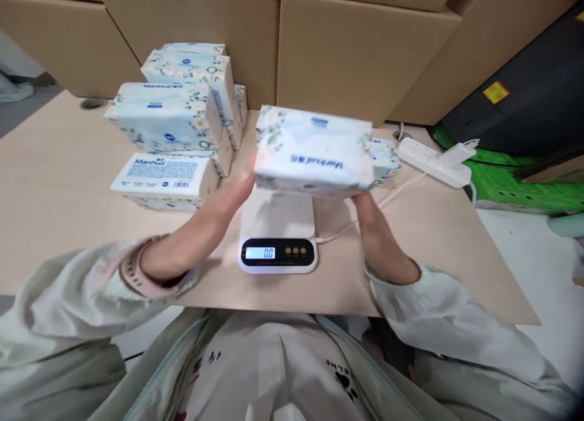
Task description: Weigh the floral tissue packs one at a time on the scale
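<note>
A pack of tissues (pixel 314 144) with a floral print hangs above a white digital kitchen scale (pixel 278 217), its lettering upside down to me. My left hand (pixel 244 187) grips the pack's left end, and my right hand (pixel 362 202) holds it from below at the right. Most of the fingers are hidden by the pack. The scale's lit display (pixel 260 253) reads 0.0, and the pack covers its rear part. Left of it, several more tissue packs (pixel 164 120) stand stacked. Another tissue pack (pixel 385 161) shows partly behind the right end of the held one.
Cardboard boxes (pixel 356 56) line the back of the wooden table (pixel 59 208). A white power strip (pixel 433 162) lies at the right rear. From the scale's right side a thin white cable (pixel 342 230) runs toward it. Green material (pixel 511 190) lies beyond the right edge.
</note>
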Motion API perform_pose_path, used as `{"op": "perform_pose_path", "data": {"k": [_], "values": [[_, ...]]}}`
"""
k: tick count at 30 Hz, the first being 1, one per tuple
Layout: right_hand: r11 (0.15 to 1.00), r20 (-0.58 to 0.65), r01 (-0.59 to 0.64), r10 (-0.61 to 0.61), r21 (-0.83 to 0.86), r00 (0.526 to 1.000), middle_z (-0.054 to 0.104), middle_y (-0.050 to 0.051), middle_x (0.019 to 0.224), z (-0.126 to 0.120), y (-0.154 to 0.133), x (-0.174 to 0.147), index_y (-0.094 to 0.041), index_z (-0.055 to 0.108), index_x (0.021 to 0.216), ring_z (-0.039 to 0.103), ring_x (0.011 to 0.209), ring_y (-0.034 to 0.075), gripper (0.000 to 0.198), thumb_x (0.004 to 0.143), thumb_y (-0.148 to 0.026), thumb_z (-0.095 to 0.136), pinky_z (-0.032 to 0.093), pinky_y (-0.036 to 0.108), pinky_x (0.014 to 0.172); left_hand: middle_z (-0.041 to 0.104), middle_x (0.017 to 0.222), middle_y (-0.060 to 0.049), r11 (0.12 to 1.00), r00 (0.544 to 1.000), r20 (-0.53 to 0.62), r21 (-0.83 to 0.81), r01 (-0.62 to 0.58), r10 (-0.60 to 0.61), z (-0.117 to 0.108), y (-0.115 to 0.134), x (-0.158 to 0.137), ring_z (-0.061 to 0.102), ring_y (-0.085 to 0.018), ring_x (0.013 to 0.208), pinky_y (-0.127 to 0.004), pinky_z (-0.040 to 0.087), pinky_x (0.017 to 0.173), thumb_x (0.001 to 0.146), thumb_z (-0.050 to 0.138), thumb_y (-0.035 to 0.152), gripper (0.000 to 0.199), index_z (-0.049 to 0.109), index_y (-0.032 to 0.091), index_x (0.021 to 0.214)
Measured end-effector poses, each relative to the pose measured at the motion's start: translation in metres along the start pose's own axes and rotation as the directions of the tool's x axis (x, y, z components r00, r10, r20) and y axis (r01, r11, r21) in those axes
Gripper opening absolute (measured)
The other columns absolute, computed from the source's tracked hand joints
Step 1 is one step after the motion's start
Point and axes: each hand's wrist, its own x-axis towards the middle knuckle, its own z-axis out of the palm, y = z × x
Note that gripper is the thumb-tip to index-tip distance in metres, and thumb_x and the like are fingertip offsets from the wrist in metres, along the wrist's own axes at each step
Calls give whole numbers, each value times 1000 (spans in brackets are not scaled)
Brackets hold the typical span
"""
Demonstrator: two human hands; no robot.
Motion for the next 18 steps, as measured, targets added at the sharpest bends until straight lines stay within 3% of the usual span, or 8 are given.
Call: {"op": "perform_pose_path", "data": {"k": [4, 9, 12, 15, 18], "values": [[997, 129, 14, -4, -76, 992, 65, 3, 162, 27, 22, -19, -37, 58, 158, 53, 159, 28, 62, 110, -70, 37, 35, 58, 140, 32, 183, 12, 993, 993, -49, 51, 109, -107, -8, -30, -39, 6, -29, 178, -54, 4, 148, 115, 32, 64, 61, 43, 43, 172], [981, 107, 51, -31, -186, 994, 54, 5, 173, 37, 48, -30, -38, 55, 160, 47, 163, 32, 58, 111, -64, 38, 38, 68, 136, 28, 184, 11, 988, 991, -54, 88, 126, -121, -13, -46, -45, 12, -31, 177, -51, 8, 148, 113, 37, 66, 66, 37, 42, 175], [973, 78, 58, -42, -224, 996, 49, 4, 176, 35, 54, -32, -39, 52, 163, 38, 169, 33, 61, 110, -67, 37, 29, 69, 139, 24, 185, 12, 982, 985, -105, 111, 150, -138, -16, -57, -46, 12, -31, 177, -53, 8, 148, 113, 39, 65, 65, 36, 43, 175], [981, -57, 46, -58, -186, 997, 48, 3, 178, 31, 52, -31, -39, 44, 169, 37, 170, 31, 65, 111, -67, 34, 25, 66, 142, 16, 187, 12, 990, 980, -155, 44, 137, -129, -19, -74, -47, 7, -31, 178, -55, 3, 147, 112, 31, 71, 70, 26, 44, 177], [998, -249, 45, -56, -48, 967, 58, 3, 170, 29, 47, -29, -40, 53, 164, 46, 165, 31, 60, 112, -62, 33, 32, 64, 140, 12, 187, 16, 995, 984, -149, -46, 94, -100, -23, -88, -48, 1, -29, 178, -53, 4, 148, 111, 22, 74, 71, 23, 47, 177]]}}
